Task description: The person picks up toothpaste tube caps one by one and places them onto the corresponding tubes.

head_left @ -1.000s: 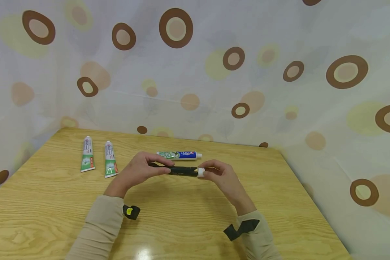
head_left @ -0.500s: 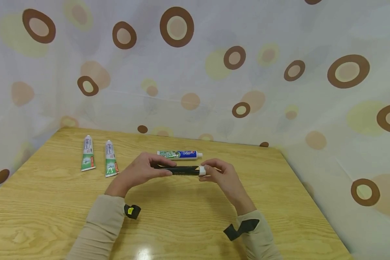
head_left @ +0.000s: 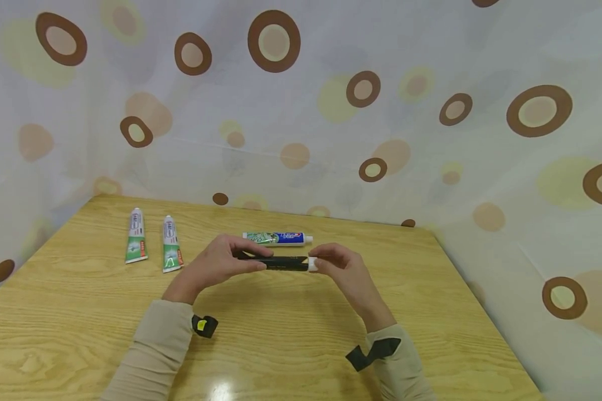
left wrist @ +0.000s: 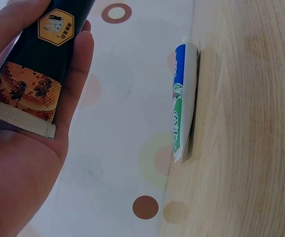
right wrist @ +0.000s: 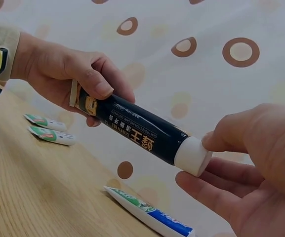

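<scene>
A black toothpaste tube [head_left: 287, 263] with a white cap [right wrist: 192, 156] lies level between my two hands, above the table. My left hand [head_left: 215, 262] grips its crimped end, thumb on one side and fingers on the other. A honeycomb and bee print [left wrist: 28, 91] shows near that end in the left wrist view. With thumb and fingertips my right hand [head_left: 345, 273] pinches the white cap, which sits on the tube's end. Just behind the held tube, a blue and green toothpaste tube [head_left: 276, 239] rests on the table.
Two white and green toothpaste tubes, the outer tube [head_left: 136, 236] and the inner tube [head_left: 171, 244], lie at the left of the wooden table [head_left: 271, 345]. A patterned curtain [head_left: 321, 133] closes off the table's back and right side.
My right fingers have shifted around the cap, loosening half a second ago and now pinching it again. The black tube has moved very slightly right; the left hand keeps its grip.
</scene>
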The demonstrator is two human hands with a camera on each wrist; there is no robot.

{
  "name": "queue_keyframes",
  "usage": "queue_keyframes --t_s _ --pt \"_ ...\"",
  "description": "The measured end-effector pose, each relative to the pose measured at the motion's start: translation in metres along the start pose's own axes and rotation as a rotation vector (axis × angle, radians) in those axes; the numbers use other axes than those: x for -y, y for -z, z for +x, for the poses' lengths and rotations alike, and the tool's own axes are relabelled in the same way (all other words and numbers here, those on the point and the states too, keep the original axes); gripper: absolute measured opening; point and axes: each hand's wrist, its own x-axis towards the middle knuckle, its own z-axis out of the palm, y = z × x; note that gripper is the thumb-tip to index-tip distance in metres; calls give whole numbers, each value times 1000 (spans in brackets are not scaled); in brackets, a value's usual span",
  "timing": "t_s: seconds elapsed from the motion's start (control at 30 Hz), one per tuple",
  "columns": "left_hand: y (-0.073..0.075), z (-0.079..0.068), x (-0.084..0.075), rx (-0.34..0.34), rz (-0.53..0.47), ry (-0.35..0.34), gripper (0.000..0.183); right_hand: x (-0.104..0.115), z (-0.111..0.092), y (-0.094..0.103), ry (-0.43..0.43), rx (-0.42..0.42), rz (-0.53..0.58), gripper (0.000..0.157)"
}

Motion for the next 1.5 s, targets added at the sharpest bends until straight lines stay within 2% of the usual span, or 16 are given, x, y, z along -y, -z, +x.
queue_keyframes --t_s 0.33,0.6,0.97,1.27,1.5 --pt "0 -1 0 -18 9 6 24 -1 1 0 9 16 32 27" --pt "-2 0 -1 -19 18 1 24 0 0 1 14 -42 -8 25" --pt "-1 0 0 -30 16 6 25 -1 0 1 11 12 45 29" --pt "-1 0 -1 -36 13 5 25 -2 2 0 11 -71 14 24" --pt "-1 0 -1 -37 14 1 24 -2 1 1 0 -27 23 28"
